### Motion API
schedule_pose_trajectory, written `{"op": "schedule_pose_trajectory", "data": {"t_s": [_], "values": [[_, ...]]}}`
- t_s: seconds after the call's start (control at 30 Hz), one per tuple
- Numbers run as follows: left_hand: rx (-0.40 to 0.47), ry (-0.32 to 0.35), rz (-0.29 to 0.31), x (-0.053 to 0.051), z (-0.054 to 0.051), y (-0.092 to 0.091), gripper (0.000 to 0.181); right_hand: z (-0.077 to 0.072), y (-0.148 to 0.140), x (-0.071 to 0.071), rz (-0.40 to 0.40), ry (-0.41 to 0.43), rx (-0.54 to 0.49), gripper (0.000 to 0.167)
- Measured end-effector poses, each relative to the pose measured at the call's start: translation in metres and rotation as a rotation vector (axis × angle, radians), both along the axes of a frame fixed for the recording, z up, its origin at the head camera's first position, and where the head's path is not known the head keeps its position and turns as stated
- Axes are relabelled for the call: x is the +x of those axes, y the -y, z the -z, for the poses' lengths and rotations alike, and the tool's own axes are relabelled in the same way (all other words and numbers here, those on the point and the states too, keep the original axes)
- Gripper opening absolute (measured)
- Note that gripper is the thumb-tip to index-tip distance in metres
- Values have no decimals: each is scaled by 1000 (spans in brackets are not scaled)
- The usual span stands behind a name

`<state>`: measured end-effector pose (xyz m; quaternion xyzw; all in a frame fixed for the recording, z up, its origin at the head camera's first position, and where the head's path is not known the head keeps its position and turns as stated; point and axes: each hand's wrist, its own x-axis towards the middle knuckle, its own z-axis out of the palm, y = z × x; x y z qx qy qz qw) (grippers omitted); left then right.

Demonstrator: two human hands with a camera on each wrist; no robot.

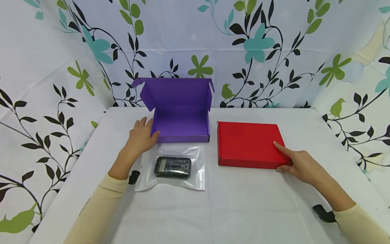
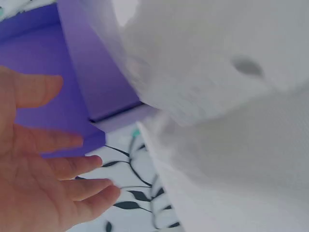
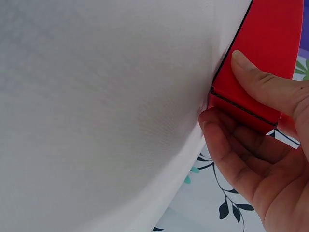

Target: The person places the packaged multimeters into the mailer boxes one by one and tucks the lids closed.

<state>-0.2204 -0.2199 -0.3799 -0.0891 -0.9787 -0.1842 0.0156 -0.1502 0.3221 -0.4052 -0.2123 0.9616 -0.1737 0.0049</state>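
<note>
Your head view is bright and fairly even — a soft shadow beside your left sleeve [image 1: 100, 206] on the white counter [image 1: 243, 203], glare on the clear bag [image 1: 197, 169]. Your wrist views look greyer — left fingers [image 2: 72, 166] slightly blurred.

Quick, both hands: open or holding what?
Left hand: open, by the purple box, holding nothing.
Right hand: closed, holding the red box.

Right hand [image 1: 300, 165] grips red box [image 1: 248, 144]; left hand [image 1: 141, 137] perhaps touches purple box [image 1: 182, 125].
</note>
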Motion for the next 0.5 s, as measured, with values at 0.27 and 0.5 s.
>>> {"op": "schedule_pose_trajectory", "data": {"t_s": [0.27,0.5], "values": [[79,55,-23,-13,8,17,48,-1,-5,-11,55,0,13,91],[129,57,-36,-20,14,21,36,-2,-16,-31,90,33,26,93]]}}
